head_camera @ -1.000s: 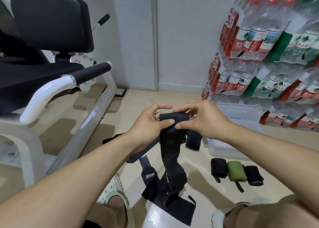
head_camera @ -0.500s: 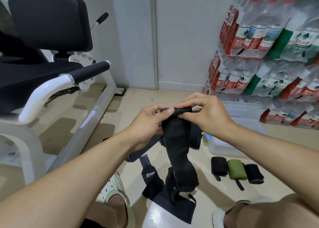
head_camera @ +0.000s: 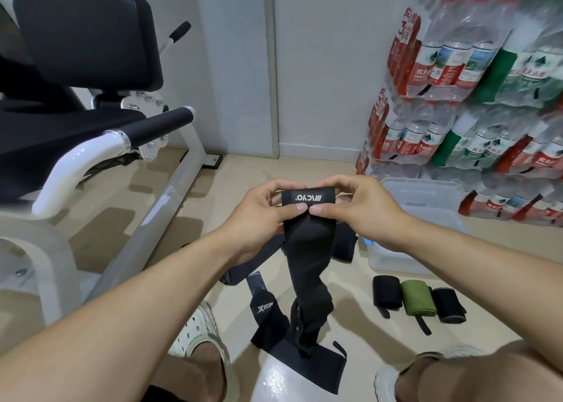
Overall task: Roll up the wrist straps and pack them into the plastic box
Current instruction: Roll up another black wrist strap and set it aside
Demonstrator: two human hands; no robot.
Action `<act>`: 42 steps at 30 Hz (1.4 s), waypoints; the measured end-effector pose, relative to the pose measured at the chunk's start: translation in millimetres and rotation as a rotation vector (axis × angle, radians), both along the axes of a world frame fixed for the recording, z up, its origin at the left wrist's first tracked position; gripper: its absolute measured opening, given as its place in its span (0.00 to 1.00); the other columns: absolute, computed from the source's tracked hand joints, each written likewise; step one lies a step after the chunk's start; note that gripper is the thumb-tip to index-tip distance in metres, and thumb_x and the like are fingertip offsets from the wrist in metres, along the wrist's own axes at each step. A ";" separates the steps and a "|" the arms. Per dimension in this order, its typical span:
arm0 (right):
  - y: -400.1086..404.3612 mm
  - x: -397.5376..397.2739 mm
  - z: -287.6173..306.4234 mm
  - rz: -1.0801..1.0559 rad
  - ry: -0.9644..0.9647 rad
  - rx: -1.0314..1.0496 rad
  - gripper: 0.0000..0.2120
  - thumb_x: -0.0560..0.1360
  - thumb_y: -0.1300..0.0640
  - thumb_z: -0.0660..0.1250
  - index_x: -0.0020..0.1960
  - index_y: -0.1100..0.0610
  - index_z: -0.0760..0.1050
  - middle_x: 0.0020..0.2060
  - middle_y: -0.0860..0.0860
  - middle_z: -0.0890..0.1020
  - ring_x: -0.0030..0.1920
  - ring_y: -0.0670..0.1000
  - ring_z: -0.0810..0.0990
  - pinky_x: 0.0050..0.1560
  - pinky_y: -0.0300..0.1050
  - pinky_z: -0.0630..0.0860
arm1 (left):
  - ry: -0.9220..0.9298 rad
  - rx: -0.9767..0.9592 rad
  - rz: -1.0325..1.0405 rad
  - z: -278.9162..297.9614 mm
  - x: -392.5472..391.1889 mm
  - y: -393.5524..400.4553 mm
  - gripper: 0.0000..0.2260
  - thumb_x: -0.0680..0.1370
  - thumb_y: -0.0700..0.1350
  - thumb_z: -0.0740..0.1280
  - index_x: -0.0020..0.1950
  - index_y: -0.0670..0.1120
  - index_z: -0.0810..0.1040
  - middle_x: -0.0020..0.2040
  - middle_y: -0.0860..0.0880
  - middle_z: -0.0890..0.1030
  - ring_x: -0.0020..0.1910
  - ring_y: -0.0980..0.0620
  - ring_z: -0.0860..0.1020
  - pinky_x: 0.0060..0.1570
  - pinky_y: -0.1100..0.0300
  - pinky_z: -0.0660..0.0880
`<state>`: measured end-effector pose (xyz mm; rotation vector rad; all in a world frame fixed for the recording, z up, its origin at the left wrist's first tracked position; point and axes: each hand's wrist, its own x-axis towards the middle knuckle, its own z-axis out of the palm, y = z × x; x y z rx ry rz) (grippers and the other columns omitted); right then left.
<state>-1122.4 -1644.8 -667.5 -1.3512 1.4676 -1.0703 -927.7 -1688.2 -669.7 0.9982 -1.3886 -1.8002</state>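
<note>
Big white-framed gym machine (head_camera: pixel 100 164) w/ black pads fills the left of the room; stacked packs of bottled water (head_camera: pixel 475 76) against the wall on the right. Clear plastic box (head_camera: pixel 426 194) sits on the floor just in front of the water packs, partly hidden behind the right forearm.

On the floor betw. the person's feet: loose pile of black straps (head_camera: pixel 292 350), one marked XTEP. To the right, near the box, 3 rolled straps side by side – black roll (head_camera: pixel 387 292), green roll (head_camera: pixel 418 296), another black roll (head_camera: pixel 447 305), touching or nearly so.

Held up in mid-air over the pile: black wrist strap (head_camera: pixel 307 249), top end rolled into a short tube w/ a white logo facing up, rest hanging down to the pile. Left hand (head_camera: pixel 262 216) & right hand (head_camera: pixel 362 206) both pinch the rolled end, thumbs on the near side, fingers curled over the far side, thumb tips almost touching.
</note>
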 end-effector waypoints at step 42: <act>-1.6 3.7 0.4 -0.049 0.001 -0.125 0.14 0.68 0.60 0.82 0.48 0.47 0.84 0.48 0.47 0.87 0.46 0.51 0.87 0.53 0.52 0.84 | 0.003 0.071 0.047 8.8 2.2 1.3 0.14 0.71 0.47 0.76 0.52 0.42 0.81 0.48 0.42 0.86 0.46 0.45 0.85 0.51 0.48 0.83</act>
